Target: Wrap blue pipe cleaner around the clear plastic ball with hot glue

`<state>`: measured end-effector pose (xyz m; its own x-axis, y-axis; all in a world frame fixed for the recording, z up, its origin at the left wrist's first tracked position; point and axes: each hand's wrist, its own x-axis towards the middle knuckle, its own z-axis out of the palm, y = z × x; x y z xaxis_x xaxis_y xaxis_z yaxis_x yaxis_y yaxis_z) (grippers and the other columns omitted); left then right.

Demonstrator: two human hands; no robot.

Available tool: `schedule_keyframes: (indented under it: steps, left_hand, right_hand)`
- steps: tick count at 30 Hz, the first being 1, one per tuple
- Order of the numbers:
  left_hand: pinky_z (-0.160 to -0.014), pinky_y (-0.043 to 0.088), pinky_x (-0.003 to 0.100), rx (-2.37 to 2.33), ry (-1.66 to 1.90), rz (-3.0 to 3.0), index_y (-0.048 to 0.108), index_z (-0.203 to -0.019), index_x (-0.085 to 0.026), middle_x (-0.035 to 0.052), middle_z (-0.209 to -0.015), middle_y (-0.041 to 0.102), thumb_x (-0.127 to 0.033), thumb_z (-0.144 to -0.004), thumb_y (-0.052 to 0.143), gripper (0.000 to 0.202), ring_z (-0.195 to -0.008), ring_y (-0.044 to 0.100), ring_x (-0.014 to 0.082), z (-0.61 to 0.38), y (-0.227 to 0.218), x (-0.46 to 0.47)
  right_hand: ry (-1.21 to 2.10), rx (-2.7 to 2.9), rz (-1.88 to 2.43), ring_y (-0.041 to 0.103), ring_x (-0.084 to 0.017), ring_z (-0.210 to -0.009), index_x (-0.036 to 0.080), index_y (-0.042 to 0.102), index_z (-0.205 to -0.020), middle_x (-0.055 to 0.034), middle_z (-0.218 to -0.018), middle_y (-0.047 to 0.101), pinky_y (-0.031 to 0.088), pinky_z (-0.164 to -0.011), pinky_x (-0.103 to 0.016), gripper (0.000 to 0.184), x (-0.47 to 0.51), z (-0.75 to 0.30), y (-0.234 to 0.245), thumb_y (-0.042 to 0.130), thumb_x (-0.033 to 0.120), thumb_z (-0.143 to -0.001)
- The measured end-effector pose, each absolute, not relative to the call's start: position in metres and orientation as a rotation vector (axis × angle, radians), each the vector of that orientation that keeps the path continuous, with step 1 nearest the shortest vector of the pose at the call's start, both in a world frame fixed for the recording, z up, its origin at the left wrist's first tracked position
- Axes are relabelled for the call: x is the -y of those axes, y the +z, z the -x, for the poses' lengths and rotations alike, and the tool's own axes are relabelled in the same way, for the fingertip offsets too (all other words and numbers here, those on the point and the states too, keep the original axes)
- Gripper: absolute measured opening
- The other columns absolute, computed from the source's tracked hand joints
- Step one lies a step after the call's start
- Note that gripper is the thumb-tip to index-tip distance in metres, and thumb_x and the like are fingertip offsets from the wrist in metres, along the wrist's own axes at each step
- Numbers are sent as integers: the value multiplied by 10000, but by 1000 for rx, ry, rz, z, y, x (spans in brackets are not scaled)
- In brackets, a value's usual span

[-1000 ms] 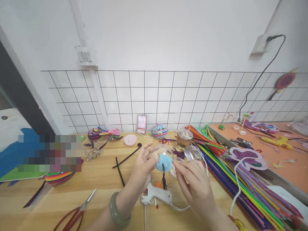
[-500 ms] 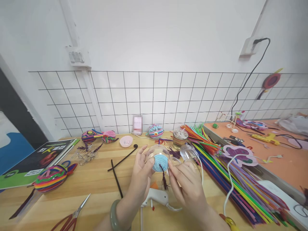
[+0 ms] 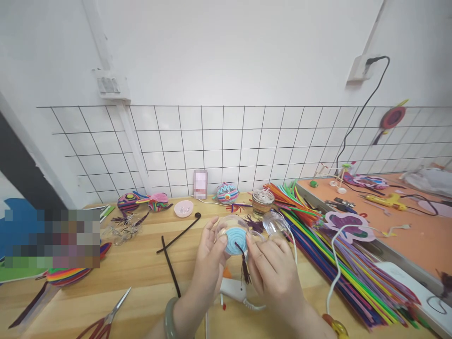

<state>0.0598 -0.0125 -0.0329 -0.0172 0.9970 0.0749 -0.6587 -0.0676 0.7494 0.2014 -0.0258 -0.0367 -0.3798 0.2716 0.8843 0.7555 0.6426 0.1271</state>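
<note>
The left hand (image 3: 211, 249) is clamped on a clear ball (image 3: 229, 221), its thumb pressing near the edge of a blue coil (image 3: 235, 239) on the ball's near side. The right hand (image 3: 277, 268) has thumb and forefinger closed at the right edge of that coil. A dark tassel (image 3: 245, 269) hangs from the coil's middle. The ball is held up over the wooden table (image 3: 141, 282), between the two hands, with a white glue gun (image 3: 233, 289) lying just below them in view. Red-handled scissors (image 3: 106, 318) and two black stems (image 3: 170, 267) lie to the left, one crossing the other, and a heap of colourful stems (image 3: 348, 278) spreads to the right, near a drink cup (image 3: 262, 205)
</note>
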Motion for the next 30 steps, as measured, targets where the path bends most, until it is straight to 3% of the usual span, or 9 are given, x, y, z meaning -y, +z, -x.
schedule_keyframes:
  steps: [9,17,24,30]
  left_hand:
    - [-829,498,278,-630,1507,-719,499,-1220,-252,80,-1266,531,-295,-721,766,568,-1113,542,203,-60,-31,11]
    - [-883,483,297,-619,1510,-685,541,-1212,-249,83,-1286,541,-300,-727,749,530,-1162,532,226,-58,-29,13]
    - [-869,484,291,-592,1538,-702,520,-1221,-254,68,-1216,569,-276,-696,779,586,-1087,569,199,-59,-28,15]
    - [-888,462,277,-661,1544,-688,468,-1227,-242,39,-1075,600,-254,-658,812,665,-1011,570,162,-61,-31,13]
  right_hand:
    - [-736,1946,923,573,-229,-772,-31,562,-1184,-137,-789,668,406,-731,-409,291,25,-199,-37,456,54,-927]
    - [-698,1951,935,580,-230,-771,-16,559,-1202,-134,-792,662,394,-680,-377,317,27,-197,-37,471,43,-904]
    - [-680,1956,989,593,-260,-835,25,518,-1275,-117,-811,661,412,-689,-398,369,25,-192,-45,452,66,-914]
    - [-698,1996,980,554,-231,-745,13,547,-1228,-101,-773,643,419,-703,-409,334,28,-187,-49,455,53,-910]
